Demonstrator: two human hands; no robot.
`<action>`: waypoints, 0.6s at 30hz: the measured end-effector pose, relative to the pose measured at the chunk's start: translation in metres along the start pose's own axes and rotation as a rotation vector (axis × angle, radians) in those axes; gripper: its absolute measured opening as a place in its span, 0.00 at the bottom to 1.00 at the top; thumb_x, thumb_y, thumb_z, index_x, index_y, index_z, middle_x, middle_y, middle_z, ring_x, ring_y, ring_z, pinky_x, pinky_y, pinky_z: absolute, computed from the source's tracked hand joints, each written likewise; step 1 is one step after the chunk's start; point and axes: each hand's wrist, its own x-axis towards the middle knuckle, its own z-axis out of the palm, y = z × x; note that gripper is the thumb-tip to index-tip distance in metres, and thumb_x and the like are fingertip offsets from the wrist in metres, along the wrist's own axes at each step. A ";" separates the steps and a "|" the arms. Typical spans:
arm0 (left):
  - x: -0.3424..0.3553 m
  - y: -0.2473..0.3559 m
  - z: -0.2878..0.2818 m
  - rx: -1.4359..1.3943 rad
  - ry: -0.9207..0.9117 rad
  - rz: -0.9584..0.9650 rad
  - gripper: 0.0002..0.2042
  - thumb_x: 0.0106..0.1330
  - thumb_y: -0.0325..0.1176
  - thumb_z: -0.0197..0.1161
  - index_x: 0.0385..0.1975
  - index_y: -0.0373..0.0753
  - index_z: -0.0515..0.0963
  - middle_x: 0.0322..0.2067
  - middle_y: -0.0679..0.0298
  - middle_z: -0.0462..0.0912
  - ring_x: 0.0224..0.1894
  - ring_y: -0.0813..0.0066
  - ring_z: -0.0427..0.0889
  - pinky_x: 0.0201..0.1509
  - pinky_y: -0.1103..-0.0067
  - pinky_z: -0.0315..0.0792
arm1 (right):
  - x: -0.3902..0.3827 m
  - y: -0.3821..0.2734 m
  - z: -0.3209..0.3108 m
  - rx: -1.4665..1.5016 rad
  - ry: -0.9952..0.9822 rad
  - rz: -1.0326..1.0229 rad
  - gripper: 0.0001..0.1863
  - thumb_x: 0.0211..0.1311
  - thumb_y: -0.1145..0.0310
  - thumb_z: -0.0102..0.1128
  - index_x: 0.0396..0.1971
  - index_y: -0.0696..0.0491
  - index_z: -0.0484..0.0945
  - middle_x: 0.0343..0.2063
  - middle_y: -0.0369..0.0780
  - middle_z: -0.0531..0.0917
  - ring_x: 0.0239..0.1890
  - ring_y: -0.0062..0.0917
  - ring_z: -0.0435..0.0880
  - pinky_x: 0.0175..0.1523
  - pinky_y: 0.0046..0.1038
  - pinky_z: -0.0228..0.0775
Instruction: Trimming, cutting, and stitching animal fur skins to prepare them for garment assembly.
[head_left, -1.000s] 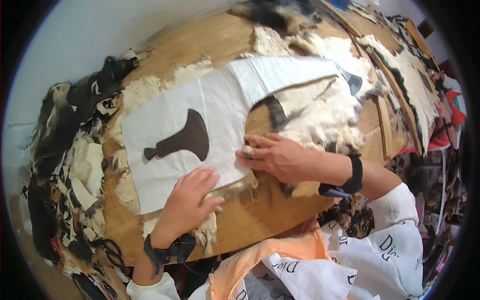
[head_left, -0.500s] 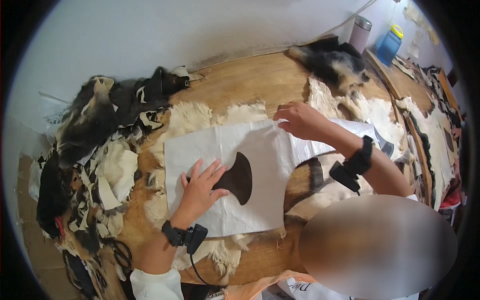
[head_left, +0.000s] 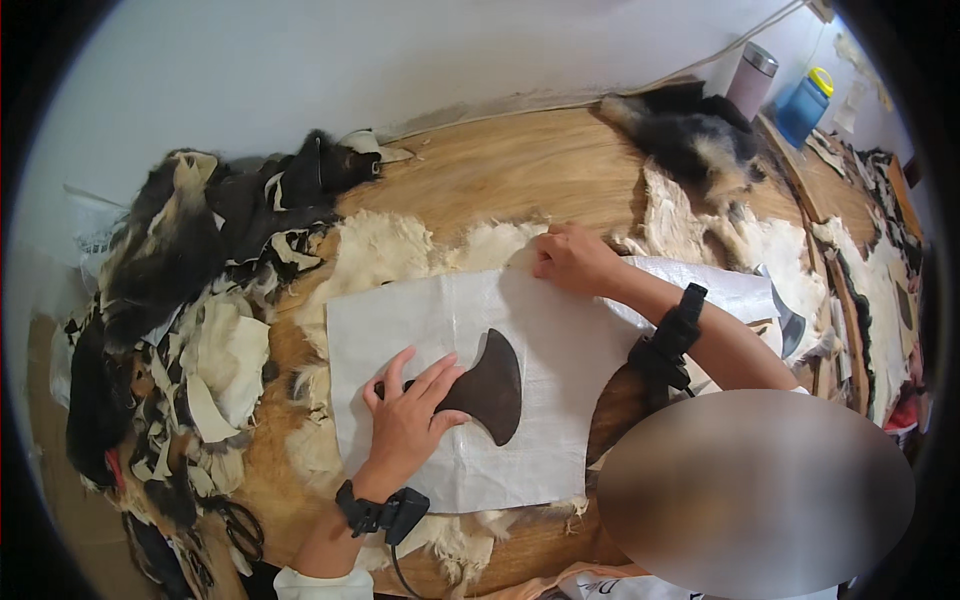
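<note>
Left hand (head_left: 405,420) now lies loosely spread on dark flared piece (head_left: 495,390); curled right hand (head_left: 578,260) has shifted to far edge of white sheet (head_left: 400,320), hold unclear. Sheet likely steadier.

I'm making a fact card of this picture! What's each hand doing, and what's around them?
Left hand: over the narrow end of a dark fan-shaped piece, fingers spread
Right hand: fingers curled at the white sheet's far edge; grip unclear
Around the sheet: pale hide, wooden table
Far right: pink bottle, blue bottle with yellow lid
Left side: heap of fur and scraps
</note>
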 end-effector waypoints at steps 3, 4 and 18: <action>-0.002 -0.003 0.000 -0.018 0.019 -0.020 0.26 0.50 0.47 0.63 0.51 0.49 0.72 0.55 0.75 0.70 0.61 0.62 0.59 0.59 0.62 0.47 | 0.000 0.000 0.004 0.001 0.043 -0.078 0.13 0.50 0.62 0.57 0.22 0.58 0.76 0.26 0.49 0.79 0.36 0.41 0.77 0.42 0.39 0.69; -0.002 -0.002 0.002 -0.027 0.029 -0.030 0.26 0.49 0.47 0.63 0.51 0.49 0.71 0.55 0.75 0.70 0.61 0.63 0.59 0.59 0.62 0.47 | -0.001 0.001 0.002 0.000 0.041 -0.070 0.13 0.50 0.62 0.57 0.22 0.58 0.76 0.26 0.49 0.79 0.36 0.41 0.77 0.42 0.39 0.69; 0.001 -0.007 0.014 -0.006 0.040 -0.001 0.26 0.54 0.49 0.60 0.54 0.49 0.70 0.56 0.73 0.70 0.62 0.64 0.59 0.60 0.61 0.51 | 0.008 -0.009 0.022 -0.154 0.078 0.097 0.12 0.47 0.61 0.58 0.28 0.53 0.79 0.32 0.45 0.78 0.40 0.39 0.77 0.43 0.38 0.70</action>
